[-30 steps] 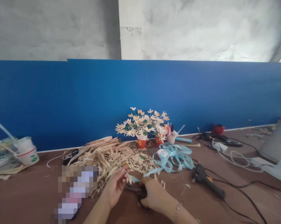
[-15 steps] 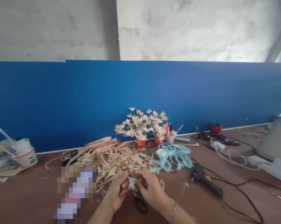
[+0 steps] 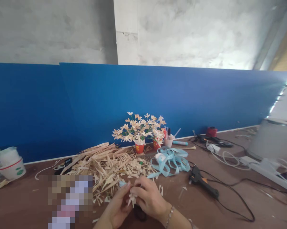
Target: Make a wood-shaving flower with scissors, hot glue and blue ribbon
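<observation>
Nearby, pale strips (image 3: 113,165) and blue ribbon (image 3: 182,165) lie beyond both hands' grip (image 3: 118,206) (image 3: 149,197) pinching a flower (image 3: 132,199).

Ribbon (image 3: 174,156) right of strip pile (image 3: 107,165) — glue gun (image 3: 202,183) farther right — flowers (image 3: 138,127) behind pile.

Brown table (image 3: 205,216), pale strips (image 3: 105,165), blue ribbon (image 3: 173,156)

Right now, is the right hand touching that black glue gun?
Apart. The head view shows brown tabletop between the right hand and the black glue gun, which lies off to the right.
</observation>
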A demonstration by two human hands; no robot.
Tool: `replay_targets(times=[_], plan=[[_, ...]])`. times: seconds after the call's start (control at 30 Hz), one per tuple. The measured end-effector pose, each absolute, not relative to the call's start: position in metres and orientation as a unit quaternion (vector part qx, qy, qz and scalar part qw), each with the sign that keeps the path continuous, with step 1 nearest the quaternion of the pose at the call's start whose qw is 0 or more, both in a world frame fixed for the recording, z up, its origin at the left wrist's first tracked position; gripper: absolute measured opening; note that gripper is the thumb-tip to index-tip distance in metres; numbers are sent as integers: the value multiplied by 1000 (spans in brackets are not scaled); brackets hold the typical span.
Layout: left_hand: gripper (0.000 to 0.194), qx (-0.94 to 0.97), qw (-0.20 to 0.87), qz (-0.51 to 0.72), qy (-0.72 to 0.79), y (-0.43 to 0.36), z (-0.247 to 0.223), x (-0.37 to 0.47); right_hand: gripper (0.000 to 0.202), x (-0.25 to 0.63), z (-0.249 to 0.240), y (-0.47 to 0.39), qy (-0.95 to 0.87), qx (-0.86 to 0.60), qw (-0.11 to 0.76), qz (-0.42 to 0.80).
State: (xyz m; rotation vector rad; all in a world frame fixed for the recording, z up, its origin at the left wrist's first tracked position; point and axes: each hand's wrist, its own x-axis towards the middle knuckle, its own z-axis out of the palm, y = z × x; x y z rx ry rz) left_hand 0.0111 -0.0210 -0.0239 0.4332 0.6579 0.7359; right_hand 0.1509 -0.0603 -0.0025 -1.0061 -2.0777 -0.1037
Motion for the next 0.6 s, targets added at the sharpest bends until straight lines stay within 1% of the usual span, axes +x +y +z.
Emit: replay_targets(times=[0.03,0.1,0.17,0.23,0.27,0.33,0.37,0.47,0.6], plan=[[25,210,869,339,294,-20,-25,11,16,152,-1,-60,-814,-395,425,-25],[32,228,883,316,262,-17,-26,11,12,160,4,-58,-754,-419,506,11],[39,245,885,301,256,-14,-26,10,14,179,8,-52,-618,-496,608,38],[41,253,877,304,273,-13,-24,10,20,209,12,-41,-444,-596,667,57],[41,254,872,309,283,-13,-23,10,26,227,13,-33,-372,-621,686,65],[42,254,864,316,299,-13,-20,10,34,262,14,-16,-313,-655,682,93],[42,253,861,317,307,-14,-18,10,35,278,14,-7,-314,-664,671,99],[42,254,855,320,319,-16,-15,11,33,310,11,21,-339,-684,637,105],[37,258,851,331,316,-17,-13,11,27,321,5,49,-388,-711,577,103]])
